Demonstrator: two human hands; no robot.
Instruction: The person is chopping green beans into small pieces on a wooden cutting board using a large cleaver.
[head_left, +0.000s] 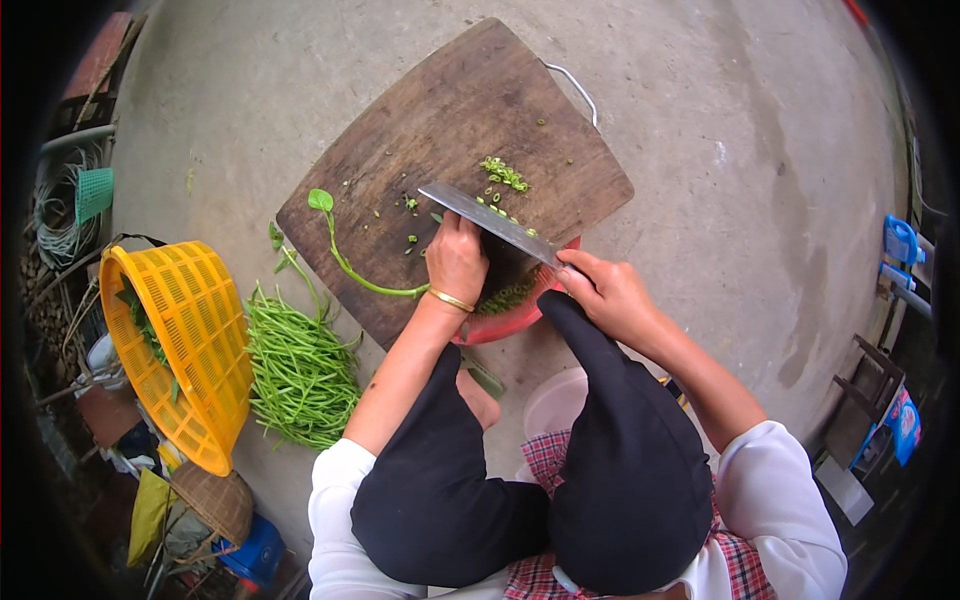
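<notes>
My right hand (611, 294) grips the handle of a cleaver (491, 223), whose broad metal blade slants across a wooden chopping board (442, 112). Against the near side of the blade, the curled fingers of my left hand (456, 255) press on a green stem, mostly hidden under the hand. A long leafy stem (346, 268) runs over the board to below my left wrist, which wears a gold-coloured bangle (450, 301). Cut green rings (504, 174) lie beyond the blade, and a few stick along it. Under the board's near edge, a red plastic basket (506, 328) holds chopped green pieces (510, 296).
A heap of green stems (300, 367) lies on the concrete floor (720, 187) left of the board. Beside it a yellow plastic basket (217, 322) leans on its side with leaves inside. The board has a metal handle (577, 88). Clutter, including a woven basket (217, 499), lines the left.
</notes>
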